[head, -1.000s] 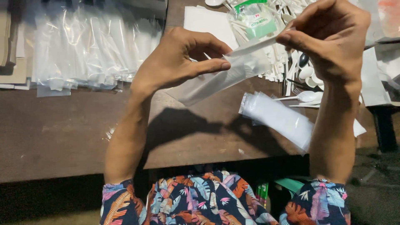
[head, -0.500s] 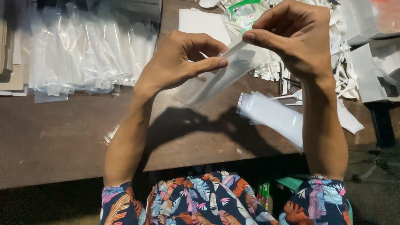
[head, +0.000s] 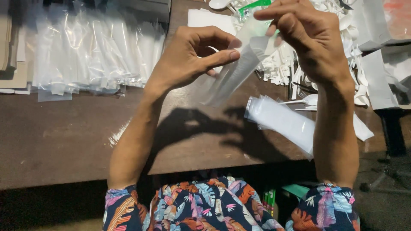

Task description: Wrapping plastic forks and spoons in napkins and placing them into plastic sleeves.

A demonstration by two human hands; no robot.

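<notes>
Above the brown table [head: 64, 141], both hands hold one narrow clear plastic sleeve [head: 233, 72] up in the air, tilted, its lower end hanging free over the tabletop. Left hand [head: 188, 60]: thumb and forefinger pinched on the sleeve's upper part. Right hand [head: 308, 38]: fingers curled closed on the sleeve's mouth at the top edge. Whether anything is inside the sleeve cannot be told; it reads as translucent and flat.

Done, as judged from the layout: one filled white packet [head: 282, 122] lies flat on the table below the right forearm. Left: a loose heap of white plastic cutlery [head: 291, 64] sits behind the hands, with a spoon [head: 306, 100] just beside the packet, and a large spread of empty clear sleeves [head: 90, 55] lies at far left. Judgement: packing looks early, one piece finished against much stock unpacked.
</notes>
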